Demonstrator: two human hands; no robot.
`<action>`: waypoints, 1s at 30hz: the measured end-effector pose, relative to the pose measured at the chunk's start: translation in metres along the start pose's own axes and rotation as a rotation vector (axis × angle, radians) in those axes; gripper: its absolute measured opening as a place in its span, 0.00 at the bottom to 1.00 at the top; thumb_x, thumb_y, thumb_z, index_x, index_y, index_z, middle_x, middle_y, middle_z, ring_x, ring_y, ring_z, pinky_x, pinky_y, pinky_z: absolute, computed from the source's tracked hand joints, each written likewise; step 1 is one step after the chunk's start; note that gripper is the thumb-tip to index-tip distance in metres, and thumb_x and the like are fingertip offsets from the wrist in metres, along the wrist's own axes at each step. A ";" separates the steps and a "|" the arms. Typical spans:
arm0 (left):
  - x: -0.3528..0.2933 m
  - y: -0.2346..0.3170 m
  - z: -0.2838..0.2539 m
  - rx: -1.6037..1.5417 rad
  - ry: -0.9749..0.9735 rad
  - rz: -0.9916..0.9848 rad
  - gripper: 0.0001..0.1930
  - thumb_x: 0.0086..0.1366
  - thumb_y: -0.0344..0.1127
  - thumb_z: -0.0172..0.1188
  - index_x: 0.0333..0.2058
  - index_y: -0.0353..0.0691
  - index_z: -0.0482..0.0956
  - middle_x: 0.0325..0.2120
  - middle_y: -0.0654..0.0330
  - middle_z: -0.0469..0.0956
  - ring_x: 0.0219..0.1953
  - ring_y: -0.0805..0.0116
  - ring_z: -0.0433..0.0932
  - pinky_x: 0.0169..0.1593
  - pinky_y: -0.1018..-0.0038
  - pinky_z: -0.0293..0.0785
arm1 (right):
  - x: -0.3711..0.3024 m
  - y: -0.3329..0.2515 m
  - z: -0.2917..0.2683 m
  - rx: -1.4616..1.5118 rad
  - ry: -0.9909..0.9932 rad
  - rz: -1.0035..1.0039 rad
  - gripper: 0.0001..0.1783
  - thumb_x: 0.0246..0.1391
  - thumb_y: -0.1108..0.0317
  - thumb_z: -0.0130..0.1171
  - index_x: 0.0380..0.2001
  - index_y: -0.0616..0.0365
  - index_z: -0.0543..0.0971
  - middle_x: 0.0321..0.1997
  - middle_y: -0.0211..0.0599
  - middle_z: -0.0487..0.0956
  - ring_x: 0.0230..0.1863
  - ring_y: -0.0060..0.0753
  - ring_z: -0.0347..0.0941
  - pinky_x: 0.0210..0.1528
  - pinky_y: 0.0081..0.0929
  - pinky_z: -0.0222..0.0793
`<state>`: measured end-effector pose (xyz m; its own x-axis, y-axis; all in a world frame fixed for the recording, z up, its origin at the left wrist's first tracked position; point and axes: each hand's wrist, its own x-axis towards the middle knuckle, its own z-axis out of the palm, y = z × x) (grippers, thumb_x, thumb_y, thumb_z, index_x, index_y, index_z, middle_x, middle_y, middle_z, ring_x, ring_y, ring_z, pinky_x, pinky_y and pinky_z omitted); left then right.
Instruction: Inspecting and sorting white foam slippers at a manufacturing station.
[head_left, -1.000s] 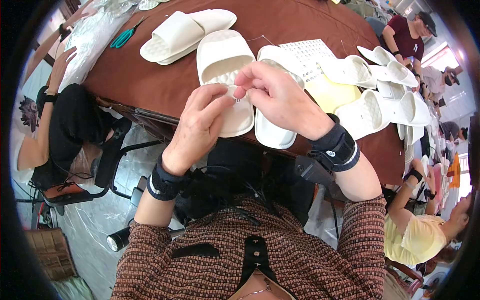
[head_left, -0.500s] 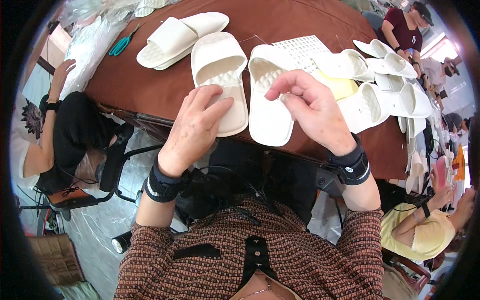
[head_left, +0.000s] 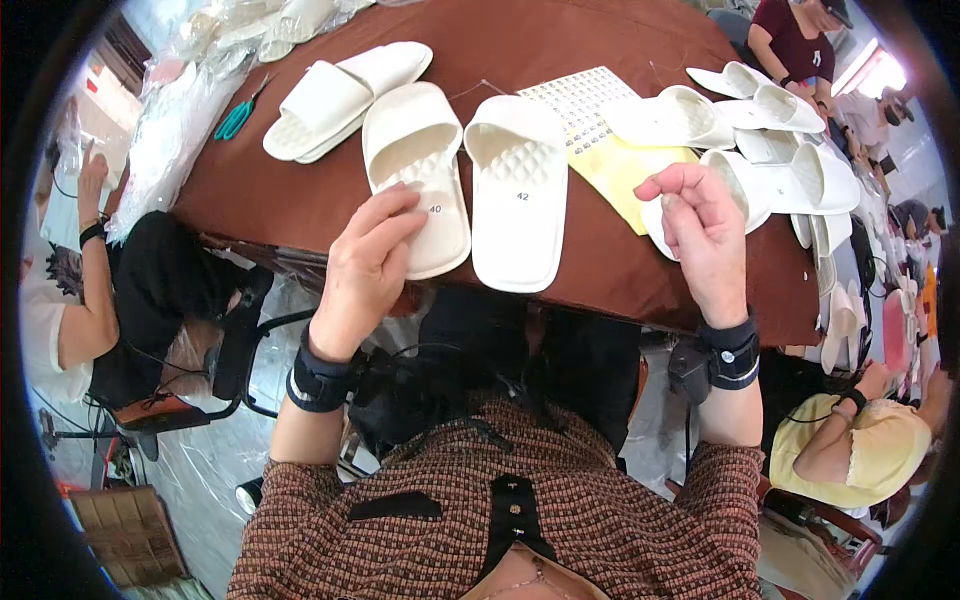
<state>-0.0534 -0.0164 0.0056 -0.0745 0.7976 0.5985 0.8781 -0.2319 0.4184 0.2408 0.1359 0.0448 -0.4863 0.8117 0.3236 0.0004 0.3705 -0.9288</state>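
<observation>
Two white slide slippers lie side by side at the table's near edge, toes away from me, each with a small dark mark on its insole. At the left slipper, my left hand rests along the left side of the insole, its fingers loosely extended and covering part of it. The right slipper is untouched. Off to the right, my right hand hovers over another white slipper. Its fingers are curled in with the thumb close to the index finger, and I see nothing in them.
A white sheet of small printed stickers and a yellow sheet lie beyond the pair. More slippers pile up at the right. Another pair and teal-handled scissors are at the left, by plastic bags. Co-workers sit on both sides.
My right hand has moved from above the right slipper out to the right. A dark mark now shows on each insole. My left hand has slid toward its slipper's left edge.
</observation>
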 end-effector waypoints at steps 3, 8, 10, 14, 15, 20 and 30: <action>-0.003 0.002 -0.004 -0.035 0.078 -0.068 0.11 0.58 0.17 0.54 0.38 0.33 0.80 0.47 0.51 0.78 0.47 0.55 0.79 0.50 0.70 0.75 | -0.003 0.008 -0.007 -0.059 0.007 0.025 0.12 0.60 0.80 0.44 0.44 0.59 0.73 0.39 0.29 0.80 0.22 0.07 0.57 0.23 0.09 0.55; -0.011 -0.001 -0.010 -0.288 0.248 -0.387 0.08 0.69 0.24 0.50 0.43 0.32 0.77 0.38 0.61 0.78 0.39 0.74 0.76 0.47 0.78 0.72 | -0.006 0.023 -0.017 -0.026 0.061 -0.009 0.09 0.61 0.80 0.47 0.40 0.60 0.76 0.35 0.24 0.78 0.24 0.07 0.60 0.26 0.10 0.58; -0.018 0.000 -0.011 -0.491 0.214 -0.530 0.09 0.73 0.31 0.49 0.42 0.33 0.77 0.33 0.65 0.77 0.34 0.79 0.74 0.41 0.81 0.72 | -0.008 0.029 -0.018 -0.020 0.046 0.023 0.09 0.61 0.80 0.47 0.40 0.60 0.76 0.34 0.24 0.78 0.25 0.08 0.62 0.28 0.11 0.60; -0.025 0.005 -0.009 -0.589 0.119 -0.639 0.12 0.74 0.37 0.49 0.39 0.34 0.76 0.27 0.66 0.76 0.28 0.79 0.72 0.35 0.82 0.70 | -0.008 0.038 -0.014 -0.075 0.082 -0.096 0.09 0.61 0.81 0.47 0.40 0.62 0.75 0.33 0.28 0.79 0.34 0.15 0.73 0.39 0.15 0.68; -0.025 0.007 -0.009 -0.601 0.108 -0.674 0.12 0.74 0.38 0.49 0.39 0.35 0.75 0.26 0.66 0.76 0.26 0.79 0.72 0.33 0.82 0.70 | -0.007 0.039 -0.013 -0.081 0.072 -0.113 0.08 0.60 0.82 0.47 0.40 0.63 0.75 0.33 0.29 0.79 0.35 0.16 0.73 0.39 0.16 0.68; -0.023 0.019 -0.004 -0.633 0.067 -0.765 0.13 0.73 0.40 0.50 0.47 0.35 0.70 0.29 0.64 0.76 0.25 0.78 0.73 0.29 0.82 0.71 | -0.007 0.042 -0.015 -0.092 0.060 -0.131 0.08 0.59 0.82 0.47 0.39 0.64 0.75 0.33 0.32 0.80 0.36 0.18 0.75 0.40 0.18 0.70; -0.013 0.030 0.003 -0.868 0.027 -0.791 0.31 0.70 0.33 0.53 0.68 0.36 0.52 0.33 0.55 0.81 0.26 0.74 0.78 0.29 0.80 0.76 | -0.006 0.055 -0.016 -0.059 0.078 -0.214 0.09 0.59 0.78 0.48 0.40 0.61 0.77 0.32 0.34 0.82 0.34 0.21 0.77 0.36 0.20 0.72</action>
<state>-0.0250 -0.0319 0.0083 -0.4742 0.8800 -0.0273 -0.0328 0.0133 0.9994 0.2573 0.1588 -0.0049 -0.4119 0.7433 0.5272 -0.0432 0.5619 -0.8260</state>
